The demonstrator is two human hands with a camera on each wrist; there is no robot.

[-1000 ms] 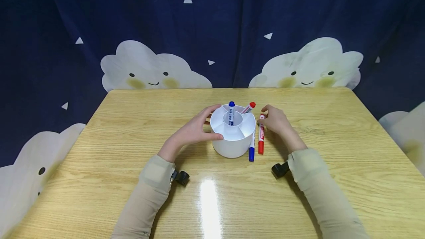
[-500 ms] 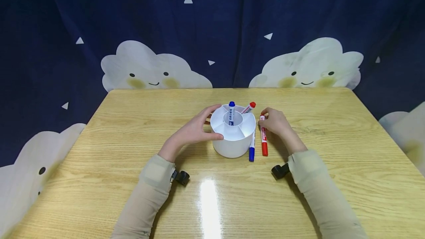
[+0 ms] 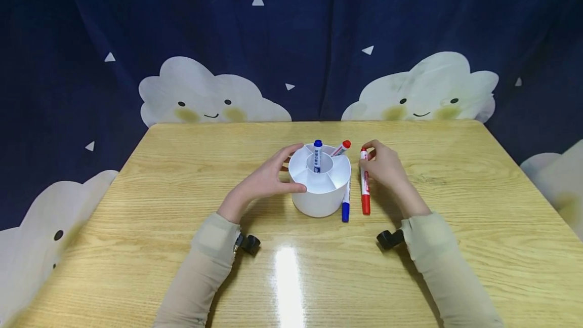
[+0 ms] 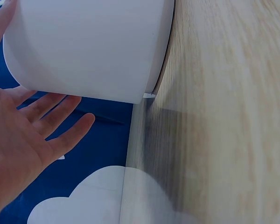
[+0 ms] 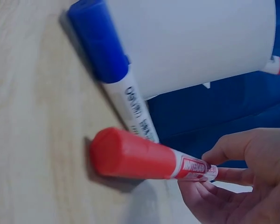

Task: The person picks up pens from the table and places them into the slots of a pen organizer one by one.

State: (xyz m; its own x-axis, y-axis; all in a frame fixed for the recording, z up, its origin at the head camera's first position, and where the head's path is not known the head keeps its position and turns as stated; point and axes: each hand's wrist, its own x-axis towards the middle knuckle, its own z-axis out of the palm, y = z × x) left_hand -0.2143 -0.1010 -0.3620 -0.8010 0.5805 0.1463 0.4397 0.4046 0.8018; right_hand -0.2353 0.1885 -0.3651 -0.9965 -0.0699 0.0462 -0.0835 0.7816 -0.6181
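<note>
A round white pen organizer with several compartments stands on the table. My left hand holds its left side, thumb at the front rim and fingers round the back. My right hand pinches a red whiteboard marker near its far end, just right of the organizer; its red cap points toward me. Between the two, a blue-capped marker lies against the organizer's right side, partly hidden by it. Another blue marker stands in the central cup, and a second red marker leans in a rear compartment.
The wooden table reaches back to a dark blue curtain printed with clouds and triangles. A bright light reflection lies on the tabletop in front. Black wrist cameras sit on both cuffs.
My right hand has shifted slightly right, and the red marker has moved right with it, away from the organizer, more of its far end now showing. My left hand and the organizer stay put.
</note>
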